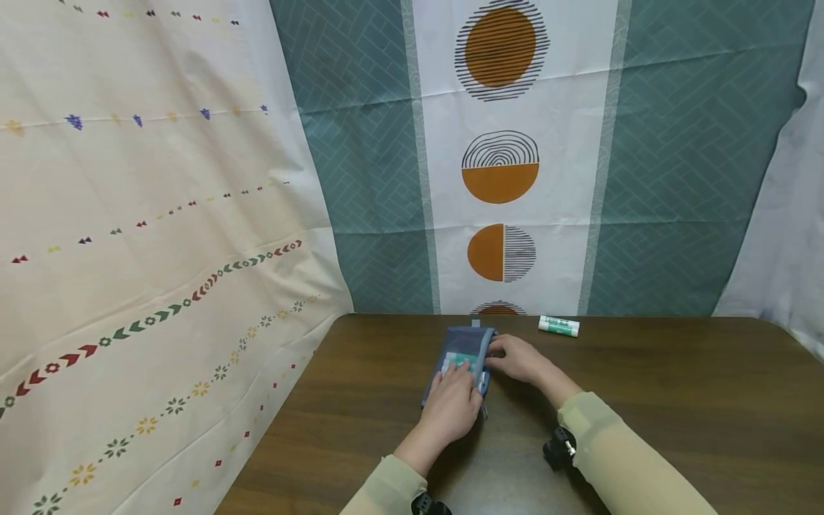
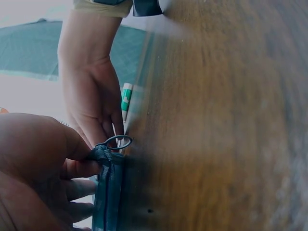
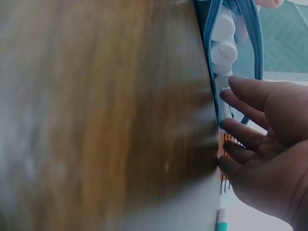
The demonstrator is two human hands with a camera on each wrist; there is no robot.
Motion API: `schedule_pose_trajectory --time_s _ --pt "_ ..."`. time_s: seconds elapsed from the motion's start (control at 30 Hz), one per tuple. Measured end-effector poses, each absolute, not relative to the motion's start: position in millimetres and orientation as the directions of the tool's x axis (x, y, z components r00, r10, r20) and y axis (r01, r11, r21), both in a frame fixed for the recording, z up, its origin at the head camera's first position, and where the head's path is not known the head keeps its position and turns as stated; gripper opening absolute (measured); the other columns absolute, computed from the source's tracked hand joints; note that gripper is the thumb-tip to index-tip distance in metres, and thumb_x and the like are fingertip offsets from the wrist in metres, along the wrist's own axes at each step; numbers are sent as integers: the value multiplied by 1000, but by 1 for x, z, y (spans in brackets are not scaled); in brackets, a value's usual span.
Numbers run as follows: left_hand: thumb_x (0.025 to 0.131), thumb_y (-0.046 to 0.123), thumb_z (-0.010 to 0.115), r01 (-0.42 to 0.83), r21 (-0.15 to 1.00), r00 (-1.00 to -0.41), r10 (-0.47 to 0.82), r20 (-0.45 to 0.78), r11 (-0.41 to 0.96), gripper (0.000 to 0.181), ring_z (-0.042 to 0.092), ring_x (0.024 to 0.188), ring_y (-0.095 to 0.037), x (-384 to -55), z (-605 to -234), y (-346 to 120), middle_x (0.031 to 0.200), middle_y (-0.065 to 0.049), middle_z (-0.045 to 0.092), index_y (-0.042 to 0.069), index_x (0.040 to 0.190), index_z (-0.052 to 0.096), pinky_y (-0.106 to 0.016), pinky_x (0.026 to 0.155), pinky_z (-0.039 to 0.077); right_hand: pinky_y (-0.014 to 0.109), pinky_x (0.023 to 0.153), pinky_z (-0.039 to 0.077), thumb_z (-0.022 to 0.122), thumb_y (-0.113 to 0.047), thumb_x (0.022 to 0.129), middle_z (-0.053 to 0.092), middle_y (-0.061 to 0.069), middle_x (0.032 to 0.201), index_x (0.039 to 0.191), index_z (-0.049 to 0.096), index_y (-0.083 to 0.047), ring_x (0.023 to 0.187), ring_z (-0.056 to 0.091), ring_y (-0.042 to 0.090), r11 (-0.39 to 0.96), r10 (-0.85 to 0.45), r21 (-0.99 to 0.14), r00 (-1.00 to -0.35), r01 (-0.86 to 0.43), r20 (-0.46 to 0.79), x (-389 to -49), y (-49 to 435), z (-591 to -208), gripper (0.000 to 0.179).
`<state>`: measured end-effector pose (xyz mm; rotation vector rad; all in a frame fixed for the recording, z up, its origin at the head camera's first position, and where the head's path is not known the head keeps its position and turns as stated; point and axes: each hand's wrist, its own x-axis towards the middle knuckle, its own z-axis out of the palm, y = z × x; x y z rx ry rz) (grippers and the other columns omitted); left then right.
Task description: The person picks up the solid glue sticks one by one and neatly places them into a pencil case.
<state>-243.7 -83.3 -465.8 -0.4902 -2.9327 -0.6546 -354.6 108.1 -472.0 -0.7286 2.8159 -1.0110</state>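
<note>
A blue zip pouch (image 1: 465, 342) with a see-through top lies on the table, with several white-and-green glue sticks (image 1: 460, 360) showing inside. My left hand (image 1: 450, 402) lies over its near part; in the left wrist view the thumb and a finger pinch the pouch's corner by the zipper pull (image 2: 118, 141). At the right side the zip is parted, and the white ends of glue sticks (image 3: 224, 52) show in the gap. There my right hand (image 1: 515, 357) has its thumb and fingertips at the opening, right by the last white end, fingers loosely extended.
Another white-and-green glue stick (image 1: 558, 326) lies near the table's back edge, right of the pouch. The brown wooden table (image 1: 676, 400) ends at a hanging green and white cloth (image 1: 515, 250). A patterned cream cloth (image 1: 161, 250) hangs along the left side.
</note>
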Motion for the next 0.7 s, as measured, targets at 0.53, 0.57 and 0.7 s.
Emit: schedule_pose_trajectory --time_s 0.53,0.57,0.7 --pt "111 15 56 335 398 -941 286 179 854 19 43 157 -43 -244 -467 -84 165 -19 54 10 95 65 -66 127 30 67 118 42 70 -31 110 56 30 157 154 58 5 147 51 51 722 -334 -609 -936 -328 108 -350 144 -470 58" --pt "111 15 57 334 400 -942 285 179 854 19 43 157 -43 -244 -467 -84 165 -19 54 10 95 66 -66 127 30 67 118 42 69 -31 110 55 31 158 154 56 5 147 51 52 724 -330 -607 -937 -328 112 -351 147 -470 59" --pt "111 15 58 327 406 -944 280 172 853 19 42 158 -43 -243 -466 -83 165 -19 53 10 93 64 -67 127 29 69 118 41 68 -36 111 51 33 161 159 50 7 149 48 53 726 -312 -609 -942 -321 125 -351 159 -471 67"
